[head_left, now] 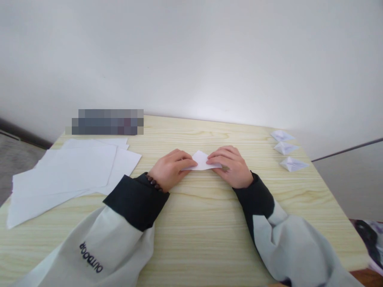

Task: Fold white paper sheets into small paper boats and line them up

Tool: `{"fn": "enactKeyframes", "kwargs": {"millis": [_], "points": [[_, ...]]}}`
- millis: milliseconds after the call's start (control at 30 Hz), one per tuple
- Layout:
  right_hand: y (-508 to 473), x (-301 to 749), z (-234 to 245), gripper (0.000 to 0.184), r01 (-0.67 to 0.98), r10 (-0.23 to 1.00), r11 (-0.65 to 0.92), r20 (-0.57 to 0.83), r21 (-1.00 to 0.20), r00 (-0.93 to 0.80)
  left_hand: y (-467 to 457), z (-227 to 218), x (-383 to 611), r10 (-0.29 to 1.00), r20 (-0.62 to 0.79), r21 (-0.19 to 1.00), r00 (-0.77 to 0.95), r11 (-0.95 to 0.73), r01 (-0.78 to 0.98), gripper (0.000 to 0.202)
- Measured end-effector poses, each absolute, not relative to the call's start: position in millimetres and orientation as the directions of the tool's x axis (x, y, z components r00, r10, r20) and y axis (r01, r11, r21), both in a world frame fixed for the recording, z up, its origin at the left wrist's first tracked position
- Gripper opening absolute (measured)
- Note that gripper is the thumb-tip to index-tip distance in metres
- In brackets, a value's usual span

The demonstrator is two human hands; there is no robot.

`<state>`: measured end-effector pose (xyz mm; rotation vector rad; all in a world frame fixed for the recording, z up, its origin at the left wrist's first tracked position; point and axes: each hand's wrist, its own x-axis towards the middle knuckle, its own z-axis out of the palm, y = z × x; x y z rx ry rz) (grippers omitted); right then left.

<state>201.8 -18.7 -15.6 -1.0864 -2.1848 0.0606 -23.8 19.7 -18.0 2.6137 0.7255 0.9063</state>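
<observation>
A small folded piece of white paper (201, 161), roughly triangular with its peak pointing away from me, is between my hands at the middle of the table. My left hand (172, 167) pinches its left corner, thumb and fingers closed on the edge. On the other side, my right hand (231, 165) grips the right corner in the same way. The paper's two outer corners are partly covered by my fingers. Its near edge runs almost straight, close to the tabletop; whether it touches the wood I cannot tell.
Loose white paper sheets (66, 167) overlap on the left of the wooden table (203, 231). Behind them lies a dark, blurred-out object (104, 122). Three folded paper boats (291, 164) stand in a column near the right edge. A white wall (209, 59) rises behind the table.
</observation>
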Motion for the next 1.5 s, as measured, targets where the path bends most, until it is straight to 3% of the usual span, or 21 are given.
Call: {"fn": "enactKeyframes", "kwargs": {"millis": [133,300,467,733,1167,1500], "points": [[-19.9,205.5,-15.1,0.01,0.761,0.754,0.596,0.504,-0.256,-0.421,20.2,-18.9,-24.2,0.5,0.491,0.292,0.713,-0.866,0.406,0.02],[-19.4,210.9,-14.6,0.017,0.729,0.783,0.602,0.417,-0.325,-0.461,17.8,-13.7,-25.6,0.517,0.451,0.153,0.728,-0.848,0.507,0.023],[-16.9,213.9,-16.9,0.019,0.698,0.782,0.611,0.427,-0.375,-0.455,17.1,-12.3,-27.1,0.507,0.451,0.078,0.735,-0.842,0.533,0.025],[-17.0,208.5,-18.4,0.021,0.725,0.89,0.442,0.359,-0.529,-0.28,23.5,-17.3,-26.7,0.667,0.401,0.337,0.627,-0.745,0.576,0.023],[-17.2,210.3,-17.1,0.018,0.696,0.867,0.496,0.335,-0.52,-0.368,25.8,-13.1,-31.6,0.681,0.386,0.36,0.622,-0.732,0.579,0.023],[-14.1,209.6,-19.4,0.026,0.748,0.916,0.391,0.31,-0.537,-0.256,29.4,-16.7,-29.9,0.716,0.313,0.396,0.623,-0.695,0.6,0.025]]}}
